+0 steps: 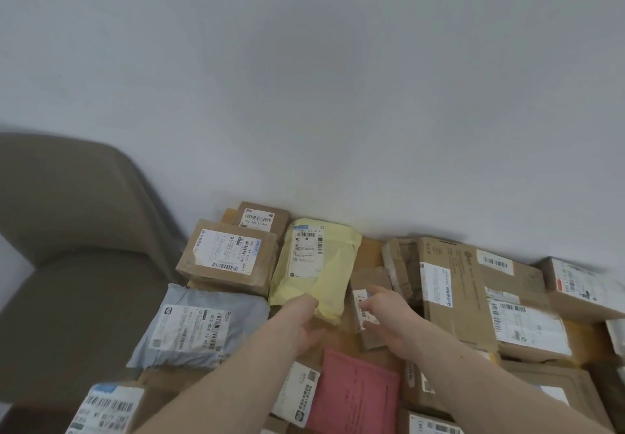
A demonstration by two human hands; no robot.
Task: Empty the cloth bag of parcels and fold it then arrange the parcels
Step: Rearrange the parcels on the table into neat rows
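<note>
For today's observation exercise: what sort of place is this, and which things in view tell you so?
Probably a plain indoor room used for sorting deliveries. Labelled parcels cover a surface against a bare white wall: a yellow mailer, cardboard boxes, a grey mailer. A padded chair stands beside them.

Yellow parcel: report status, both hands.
Left hand holds yellow parcel by its near end. Right hand on small brown box, grip unclear. Grey bag, big box flank them.
</note>
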